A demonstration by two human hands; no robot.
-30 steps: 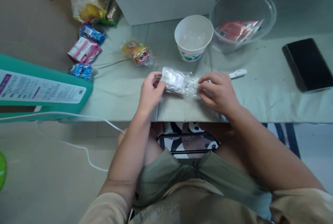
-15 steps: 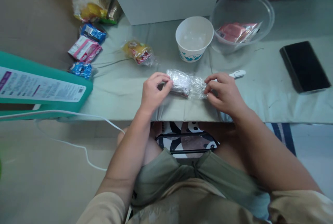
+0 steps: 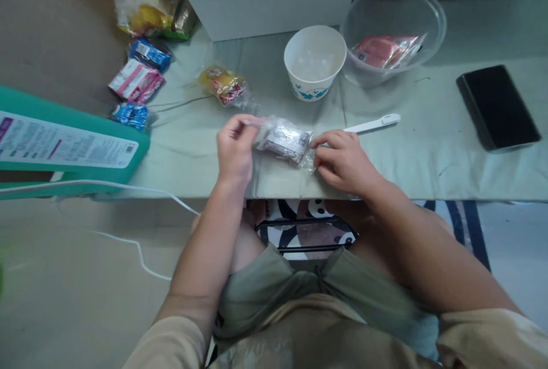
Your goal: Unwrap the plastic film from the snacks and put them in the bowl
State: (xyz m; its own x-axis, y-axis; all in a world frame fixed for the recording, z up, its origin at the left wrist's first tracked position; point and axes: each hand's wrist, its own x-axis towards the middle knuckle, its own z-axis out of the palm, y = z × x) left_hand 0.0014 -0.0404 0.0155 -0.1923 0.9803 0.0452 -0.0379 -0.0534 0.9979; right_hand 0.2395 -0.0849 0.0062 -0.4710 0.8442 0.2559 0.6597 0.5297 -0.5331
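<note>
My lap is filling the bottom of the view, with the front edge of the low table (image 3: 428,180) running just past my knees. I am holding a small clear-wrapped packet (image 3: 285,140) over that near edge, close to the middle of the tabletop. My left hand (image 3: 234,149) is pinching the packet's left end between thumb and fingertips, and my right hand (image 3: 342,160) is gripping its right end, fingers curled tight on the crinkled film. The packet is tilting down a little toward my right hand, and I cannot tell whether it is resting on the table or lifted just off it.

To my right the table is lying open out to a black phone (image 3: 496,107) near the far right side. A white plastic utensil (image 3: 372,123) is lying just beyond my right hand, its near end hidden behind my knuckles. Left of my hands a teal box (image 3: 72,146) is hanging over the table's left edge, cut off by the frame.

Farther back a white paper cup (image 3: 314,63) is standing beside a clear bowl (image 3: 394,29) holding a pink packet (image 3: 387,51). Loose snack packets (image 3: 139,80) are crowding the far left corner, their print too blurred to read.
</note>
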